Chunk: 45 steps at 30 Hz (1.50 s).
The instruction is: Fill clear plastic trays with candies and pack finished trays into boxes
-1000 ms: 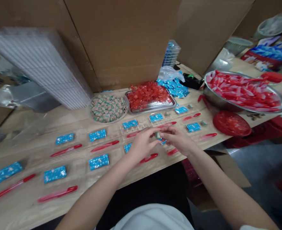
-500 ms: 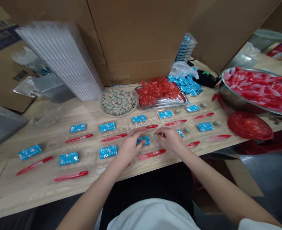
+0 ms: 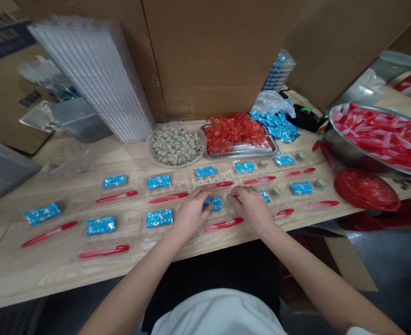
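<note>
My right hand (image 3: pixel 252 207) pinches a small beige-and-green square piece (image 3: pixel 229 199) low over a clear plastic tray, just right of a blue patterned packet (image 3: pixel 215 203). On that packet's left is my left hand (image 3: pixel 191 211), its thumb apart from the fingers and its thumb tip at the packet's edge. A red plastic knife (image 3: pixel 223 225) lies in the same tray, below both hands. More clear trays stand in two rows, with a blue packet (image 3: pixel 159 218) and a red knife (image 3: pixel 104 251) among their contents. Small squares, such as one piece (image 3: pixel 319 184), lie in several right-hand trays.
Behind the rows are a round dish of small squares (image 3: pixel 152 151) and a metal tray (image 3: pixel 240 152) of red packets. Blue packets (image 3: pixel 278 124) are heaped beside it. A metal bowl (image 3: pixel 345 145) and a red basket (image 3: pixel 366 204) stand right; stacked clear trays (image 3: pixel 94 74) lean left.
The view has shifted slightly. My right hand remains at the same tray with the small piece, its fingers a little lower; my left hand stays beside the blue packet.
</note>
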Available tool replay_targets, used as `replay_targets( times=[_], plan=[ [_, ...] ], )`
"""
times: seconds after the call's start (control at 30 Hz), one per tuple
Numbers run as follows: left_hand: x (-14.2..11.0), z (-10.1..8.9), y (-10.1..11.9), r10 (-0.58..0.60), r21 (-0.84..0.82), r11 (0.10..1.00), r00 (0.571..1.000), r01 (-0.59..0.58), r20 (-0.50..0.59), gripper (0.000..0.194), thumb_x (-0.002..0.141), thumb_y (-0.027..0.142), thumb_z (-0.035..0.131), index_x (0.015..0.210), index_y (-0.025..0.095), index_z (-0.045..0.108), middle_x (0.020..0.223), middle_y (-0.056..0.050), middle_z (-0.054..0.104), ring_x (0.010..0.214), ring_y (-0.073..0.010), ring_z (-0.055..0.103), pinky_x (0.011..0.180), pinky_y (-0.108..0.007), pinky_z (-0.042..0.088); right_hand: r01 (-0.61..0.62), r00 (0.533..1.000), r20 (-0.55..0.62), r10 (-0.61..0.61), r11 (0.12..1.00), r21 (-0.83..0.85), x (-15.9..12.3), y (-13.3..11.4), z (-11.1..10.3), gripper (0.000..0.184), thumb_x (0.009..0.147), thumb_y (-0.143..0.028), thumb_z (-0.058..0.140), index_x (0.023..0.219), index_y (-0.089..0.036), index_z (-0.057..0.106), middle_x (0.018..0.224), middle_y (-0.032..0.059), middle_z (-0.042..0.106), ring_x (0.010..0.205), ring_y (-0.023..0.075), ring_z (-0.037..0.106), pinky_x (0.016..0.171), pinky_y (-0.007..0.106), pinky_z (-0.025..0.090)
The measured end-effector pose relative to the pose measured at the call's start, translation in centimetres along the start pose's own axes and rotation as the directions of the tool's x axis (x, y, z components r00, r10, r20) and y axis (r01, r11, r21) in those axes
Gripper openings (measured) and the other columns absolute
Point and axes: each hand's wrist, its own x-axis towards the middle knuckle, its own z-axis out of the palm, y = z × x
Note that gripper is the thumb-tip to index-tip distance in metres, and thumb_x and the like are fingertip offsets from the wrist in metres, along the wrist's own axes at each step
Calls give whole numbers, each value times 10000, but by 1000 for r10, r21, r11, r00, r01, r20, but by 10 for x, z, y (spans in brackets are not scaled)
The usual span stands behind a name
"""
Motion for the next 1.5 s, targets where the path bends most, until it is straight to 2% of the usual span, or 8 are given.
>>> replay_targets(
  times=[0.13,0.33,0.47,0.57,0.67,0.87,1.2,1.5],
  plan=[
    [0,-1,0,-6,16,1000,1000,5,24,334,772,131,557,1095,215,567,1143,-44,576,1099,-189,510,965,-348,405,89,995,-24,-92,990,-109,0,0,-1,173,826,-173,502,790,-154,670,846,118,597,859,244,505,786,357,420],
    [7,-3,13,34,97,995,999,-36,25,272,815,150,515,1070,211,588,1106,-45,587,1060,-181,522,943,-328,411,141,986,-92,-137,989,39,-2,19,-12,194,798,-171,542,963,-142,641,884,101,592,888,227,516,809,349,440],
    [27,5,31,107,240,961,986,-135,126,199,845,183,474,949,213,641,983,-39,595,926,-170,549,849,-295,439,130,986,-110,-123,990,58,-4,30,-17,165,803,-145,524,905,-161,654,879,90,599,892,227,517,817,364,437],
    [43,14,40,82,371,914,972,-162,222,186,849,204,464,858,175,648,896,-56,573,852,-181,545,780,-299,443,133,989,-77,-127,988,75,-5,31,-18,161,805,-142,521,877,-163,663,857,90,601,879,225,521,815,365,439],
    [50,19,42,65,451,874,963,-181,260,204,856,210,442,843,144,634,904,-77,560,834,-190,539,753,-306,441,126,991,-59,-121,987,100,-6,29,-16,169,811,-136,511,865,-166,668,837,86,605,865,219,523,808,353,438],
    [49,22,41,53,401,906,976,-135,209,203,852,266,463,840,165,638,899,-79,556,830,-200,538,785,-328,439,85,996,-14,-84,987,139,-8,37,-11,169,802,-138,520,866,-183,670,855,75,610,872,214,518,804,343,426],
    [49,22,44,14,391,914,971,-109,239,210,860,238,452,845,159,646,914,-96,560,826,-208,558,755,-318,446,98,995,21,-102,986,136,0,37,-12,173,822,-149,508,831,-181,678,829,65,614,843,198,530,780,315,416],
    [55,32,56,-105,549,836,978,-12,181,195,829,197,497,785,116,668,911,-139,574,861,-243,561,720,-343,461,68,997,23,-72,987,144,3,30,-14,175,824,-150,508,814,-179,680,796,57,613,788,182,540,749,294,417]
  ],
)
